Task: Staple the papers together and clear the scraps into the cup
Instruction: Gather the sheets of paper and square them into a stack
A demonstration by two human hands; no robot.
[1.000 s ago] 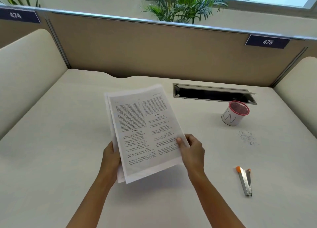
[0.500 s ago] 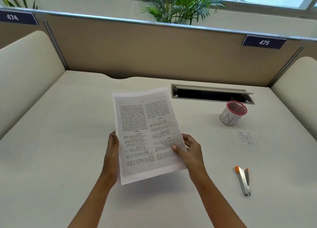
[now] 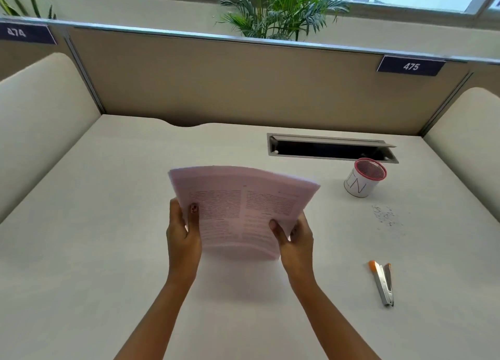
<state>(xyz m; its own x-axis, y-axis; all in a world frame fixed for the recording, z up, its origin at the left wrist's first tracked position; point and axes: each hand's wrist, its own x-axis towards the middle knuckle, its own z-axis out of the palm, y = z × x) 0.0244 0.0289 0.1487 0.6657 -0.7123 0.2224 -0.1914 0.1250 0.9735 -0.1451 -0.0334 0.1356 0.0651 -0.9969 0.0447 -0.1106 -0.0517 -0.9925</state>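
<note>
A stack of printed papers (image 3: 240, 208) is held upright over the middle of the desk, its top edge bowed away from me. My left hand (image 3: 182, 232) grips its left edge and my right hand (image 3: 295, 236) grips its right edge. A silver stapler (image 3: 382, 282) with orange tips lies on the desk to the right, apart from both hands. A small patch of tiny scraps (image 3: 385, 215) is scattered beyond it. Behind the scraps stands a white cup (image 3: 362, 178) with a red mesh rim.
An open cable slot (image 3: 330, 149) is set into the white desk (image 3: 94, 224) behind the cup. Beige partitions (image 3: 243, 83) close off the back and both sides. A plant stands beyond the back partition.
The sheets were slightly fanned and tilted; both hands have squared them into one stack and raised it upright, with the lower edge down toward the desk. Stapler, scraps and cup have not moved.
</note>
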